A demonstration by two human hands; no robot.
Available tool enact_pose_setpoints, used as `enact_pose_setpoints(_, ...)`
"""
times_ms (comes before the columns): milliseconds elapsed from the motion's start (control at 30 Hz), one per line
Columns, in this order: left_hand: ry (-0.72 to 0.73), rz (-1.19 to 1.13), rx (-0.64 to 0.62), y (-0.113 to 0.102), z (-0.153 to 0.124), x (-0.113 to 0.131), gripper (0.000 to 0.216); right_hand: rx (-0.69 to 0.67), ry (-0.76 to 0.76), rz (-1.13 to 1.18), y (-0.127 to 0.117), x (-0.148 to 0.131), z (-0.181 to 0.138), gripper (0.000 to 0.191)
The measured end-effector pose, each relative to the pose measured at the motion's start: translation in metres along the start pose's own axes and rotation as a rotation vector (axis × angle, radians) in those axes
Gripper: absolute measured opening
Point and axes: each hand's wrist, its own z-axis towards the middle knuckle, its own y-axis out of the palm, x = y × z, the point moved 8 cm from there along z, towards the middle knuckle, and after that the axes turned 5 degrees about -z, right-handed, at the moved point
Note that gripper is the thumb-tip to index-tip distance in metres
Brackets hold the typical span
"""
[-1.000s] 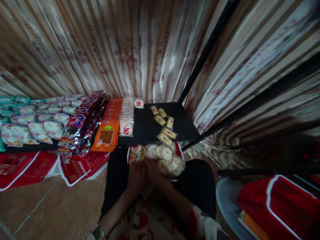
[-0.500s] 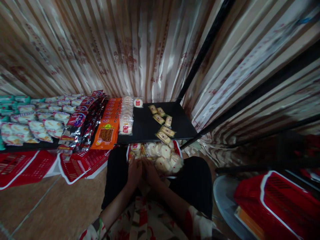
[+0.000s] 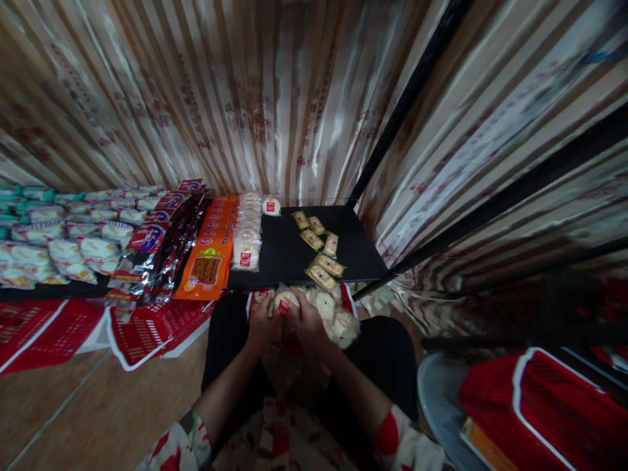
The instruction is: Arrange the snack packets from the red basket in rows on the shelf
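Above the red basket [image 3: 351, 299] on my lap, a round white cake in clear wrap with a red label [image 3: 284, 304] is held between my two hands. My left hand [image 3: 263, 322] is closed at its left side, and my right hand [image 3: 310, 325] grips it from the right with the thumb on the front. More round white wrapped cakes [image 3: 338, 318] lie in the basket beside my right hand. On the black shelf [image 3: 289, 258] beyond stands a row of similar labelled cakes [image 3: 246, 248], with a single one [image 3: 271, 205] at the back.
Several small yellowish packets [image 3: 328, 264] lie on the shelf's right part. Orange snack bags [image 3: 205, 261], dark foil bags [image 3: 147, 245] and white packets [image 3: 101, 252] fill the left. Red baskets stand below left [image 3: 142, 333] and at right [image 3: 510, 399]. A black post [image 3: 392, 131] rises at the shelf's corner.
My hands have risen slightly from the basket. The labelled wrapped cake now shows between them, where before the hands were together low at the basket's edge.
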Motion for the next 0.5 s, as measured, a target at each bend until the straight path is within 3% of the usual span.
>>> enact_pose_setpoints(200,0.047,-0.195,-0.054,0.005,0.017,0.008,0.029,0.041,0.137,0.237,-0.015,0.006,0.031,0.034)
enact_pose_setpoints(367,-0.016,-0.294,0.107,0.000,0.032,0.012,0.021,0.004,0.283,0.602,-0.006,0.020,0.052,0.044)
enact_pose_setpoints(500,-0.023,-0.369,0.201,0.001,0.049,0.031,0.019,0.089,0.357,0.606,-0.017,0.033,0.075,0.039)
